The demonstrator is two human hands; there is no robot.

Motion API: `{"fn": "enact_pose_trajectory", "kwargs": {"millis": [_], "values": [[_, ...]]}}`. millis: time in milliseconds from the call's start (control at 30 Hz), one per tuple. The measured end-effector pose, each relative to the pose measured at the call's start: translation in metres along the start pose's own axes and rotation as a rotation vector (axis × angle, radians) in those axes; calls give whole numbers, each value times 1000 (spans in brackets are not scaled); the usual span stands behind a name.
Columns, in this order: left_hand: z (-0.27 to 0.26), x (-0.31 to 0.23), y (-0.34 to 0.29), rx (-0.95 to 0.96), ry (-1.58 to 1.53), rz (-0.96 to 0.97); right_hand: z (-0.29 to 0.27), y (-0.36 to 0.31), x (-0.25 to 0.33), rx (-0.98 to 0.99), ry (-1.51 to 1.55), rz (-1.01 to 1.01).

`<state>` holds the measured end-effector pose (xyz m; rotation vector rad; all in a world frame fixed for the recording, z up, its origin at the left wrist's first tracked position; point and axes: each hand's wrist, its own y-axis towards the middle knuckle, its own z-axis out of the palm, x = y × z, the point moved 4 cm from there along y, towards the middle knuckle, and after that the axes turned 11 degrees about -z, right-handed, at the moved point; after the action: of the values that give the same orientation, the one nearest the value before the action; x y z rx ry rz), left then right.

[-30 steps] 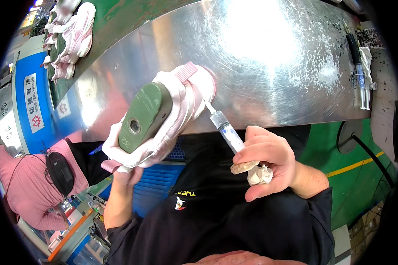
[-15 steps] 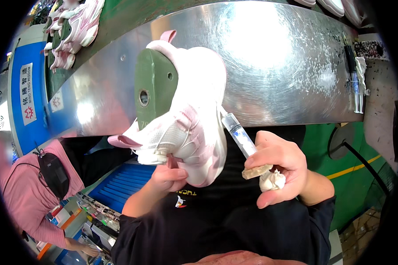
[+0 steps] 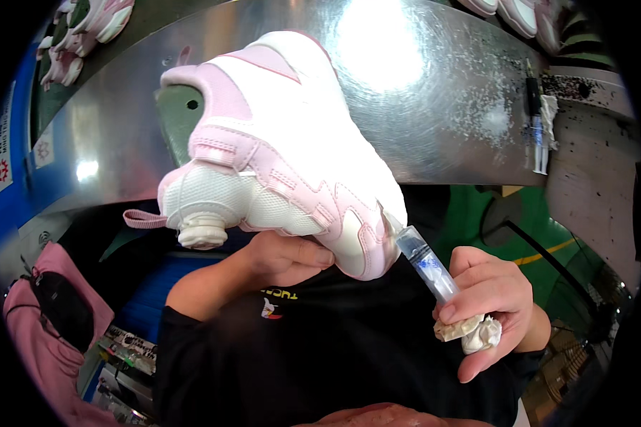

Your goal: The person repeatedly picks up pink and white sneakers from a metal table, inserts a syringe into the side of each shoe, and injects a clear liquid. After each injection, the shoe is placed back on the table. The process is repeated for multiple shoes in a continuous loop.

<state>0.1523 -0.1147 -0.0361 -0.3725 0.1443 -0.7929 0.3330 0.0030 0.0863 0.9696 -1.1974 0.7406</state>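
A pink and white sneaker (image 3: 281,160) with a green shoe last (image 3: 176,121) in its opening is tilted sideways in front of me. My left hand (image 3: 281,257) grips the shoe from below, fingers against its upper near the toe. A white round dial (image 3: 203,230) sits on the shoe's upper. My right hand (image 3: 502,288) is closed around a clear syringe (image 3: 429,265). The syringe's tip meets the shoe at the toe, where upper and sole join. A beige block-like piece (image 3: 457,329) and a crumpled white wad (image 3: 481,336) are also tucked in the right hand.
A scratched metal tabletop (image 3: 263,35) lies beyond the shoe. Another syringe (image 3: 538,135), a dark pen-like tool (image 3: 532,92) and crumpled white material (image 3: 549,117) lie at its right. Sneakers stand at both far corners. A person in pink (image 3: 57,334) is at lower left.
The shoe has turned, showing more of its side and white sole, with less of the last visible. The syringe and right hand have moved right and nearer me, the tip now at the toe.
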Motion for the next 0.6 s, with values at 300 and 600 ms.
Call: {"fn": "enact_pose_trajectory", "kwargs": {"millis": [300, 600], "values": [[18, -3, 24, -42, 166, -85, -3, -3, 27, 12, -130, 31], [27, -7, 45, 130, 73, 54, -1, -6, 43, 9, -252, 51]]}}
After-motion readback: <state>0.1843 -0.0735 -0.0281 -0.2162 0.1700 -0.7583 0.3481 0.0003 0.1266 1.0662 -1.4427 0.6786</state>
